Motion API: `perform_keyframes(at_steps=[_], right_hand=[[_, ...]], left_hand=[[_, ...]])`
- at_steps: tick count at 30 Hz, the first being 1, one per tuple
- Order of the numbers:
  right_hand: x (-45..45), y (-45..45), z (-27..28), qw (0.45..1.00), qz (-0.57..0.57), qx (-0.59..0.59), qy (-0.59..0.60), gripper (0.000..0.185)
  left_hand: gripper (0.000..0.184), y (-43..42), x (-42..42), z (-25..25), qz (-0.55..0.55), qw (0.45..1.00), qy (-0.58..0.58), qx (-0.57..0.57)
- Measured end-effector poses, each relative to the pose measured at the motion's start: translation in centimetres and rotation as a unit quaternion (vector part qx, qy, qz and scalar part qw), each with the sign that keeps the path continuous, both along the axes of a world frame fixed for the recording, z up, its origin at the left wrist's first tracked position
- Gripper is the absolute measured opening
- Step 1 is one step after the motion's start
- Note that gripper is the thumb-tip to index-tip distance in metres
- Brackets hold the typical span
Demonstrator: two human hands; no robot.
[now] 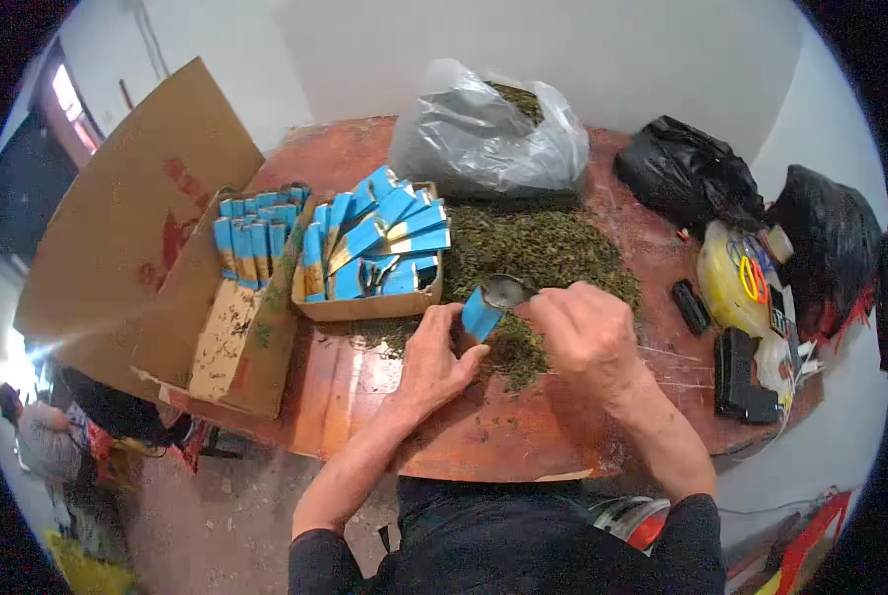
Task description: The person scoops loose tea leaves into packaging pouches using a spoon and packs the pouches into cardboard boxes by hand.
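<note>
A small blue packet (481,315) stands upright near the table's front, with my left hand (432,359) wrapped round its lower part. Over its top is a round metal scoop or funnel (506,291). My right hand (588,332) is closed just right of it, its fingers round what looks like the handle. Behind both hands spreads a heap of dried green leaves (563,253). To the left, a shallow carton (364,309) holds several blue packets (394,213), lying at various angles.
A large open cardboard box (255,367) with rows of blue packets stands at the left. A clear plastic bag (473,139) of leaves is at the back. Black bags (687,169), a yellow bag (726,278) and a black device (743,382) lie right. A person (47,446) is at far left.
</note>
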State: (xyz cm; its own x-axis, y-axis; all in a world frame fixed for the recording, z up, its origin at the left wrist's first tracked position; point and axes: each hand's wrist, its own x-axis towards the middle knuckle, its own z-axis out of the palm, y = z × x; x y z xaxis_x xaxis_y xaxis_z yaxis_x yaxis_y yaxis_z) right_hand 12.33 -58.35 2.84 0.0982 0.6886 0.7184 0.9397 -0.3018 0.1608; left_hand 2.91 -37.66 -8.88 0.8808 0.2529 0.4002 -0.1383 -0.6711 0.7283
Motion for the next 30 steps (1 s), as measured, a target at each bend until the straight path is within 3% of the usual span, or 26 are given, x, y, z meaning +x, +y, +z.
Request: perform_keyframes(at_steps=[4,5,10,14,18,22,25,28,30], right_hand=[[0.7,-0.3,-0.6,0.997,-0.012,0.062,0.035,0.018],[0.8,-0.3,-0.9,0.996,-0.017,0.08,0.036,0.018],[-0.4,-0.5,-1.5,0.973,-0.031,0.153,0.168,0.003],[-1.0,-0.7,-2.3,0.945,-0.063,0.163,0.277,0.004],[-1.2,-0.8,-3.5,0.947,-0.044,0.142,0.284,0.002],[-1.3,-1.1,-4.6,0.922,-0.067,0.218,0.314,0.003],[-1.4,-1.0,-4.7,0.937,-0.045,0.186,0.291,0.003],[-1.6,-1.2,-5.3,0.9,-0.053,0.22,0.374,0.004],[-1.5,-1.3,-5.6,0.917,-0.054,0.21,0.336,0.004]], left_hand=[[0.058,-0.1,-0.3,0.1,-0.004,0.999,0.005,-0.032],[0.059,0.0,-0.1,-0.5,0.005,0.999,-0.032,0.007],[0.059,0.0,0.0,-0.8,-0.003,0.999,-0.032,-0.005],[0.06,0.0,-0.2,-0.5,-0.003,1.0,-0.03,0.009],[0.06,-0.1,-0.2,-0.7,-0.001,0.999,-0.034,0.005],[0.06,-0.1,-0.1,-0.4,0.004,0.999,-0.033,0.006],[0.059,-0.2,-0.3,-0.6,0.003,0.999,-0.036,0.011],[0.059,-0.2,-0.1,-0.4,0.002,0.999,-0.033,0.002],[0.059,-0.4,-0.4,-0.4,0.001,1.0,-0.028,-0.003]])
